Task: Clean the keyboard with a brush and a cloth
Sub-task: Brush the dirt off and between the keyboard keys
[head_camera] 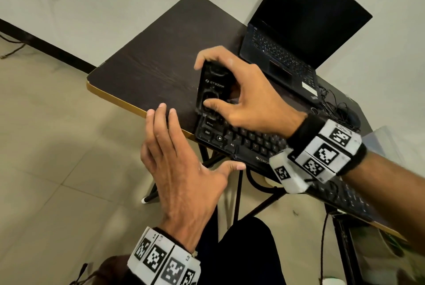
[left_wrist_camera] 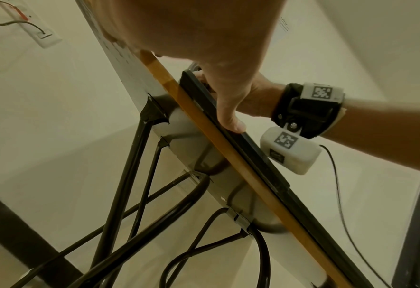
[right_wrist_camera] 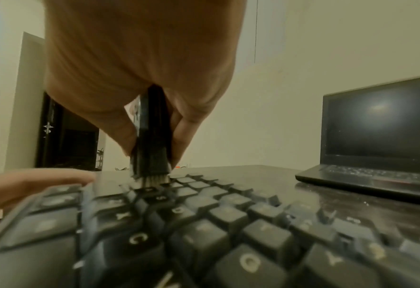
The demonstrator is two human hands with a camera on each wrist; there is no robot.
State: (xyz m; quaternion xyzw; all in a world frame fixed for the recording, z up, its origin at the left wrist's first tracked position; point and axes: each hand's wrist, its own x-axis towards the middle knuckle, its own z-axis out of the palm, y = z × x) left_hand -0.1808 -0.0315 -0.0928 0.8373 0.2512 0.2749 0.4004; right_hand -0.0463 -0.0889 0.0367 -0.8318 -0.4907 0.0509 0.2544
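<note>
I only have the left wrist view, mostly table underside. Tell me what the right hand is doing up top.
Observer: The right hand grips a black brush upright, bristles down on the keyboard.
Operator: Say which end of the keyboard.
Observer: The end with the Ctrl key, by the table edge.
Operator: Report the left hand from above.
Observer: The left hand is flat, fingers straight, beside that end.

Bare forearms. Black strapped band of white cube-shaped blocks printed with black square markers (head_camera: 326,150) on right wrist; white camera pod and thin black cable beneath. Matching marker band (head_camera: 164,259) on left wrist.
</note>
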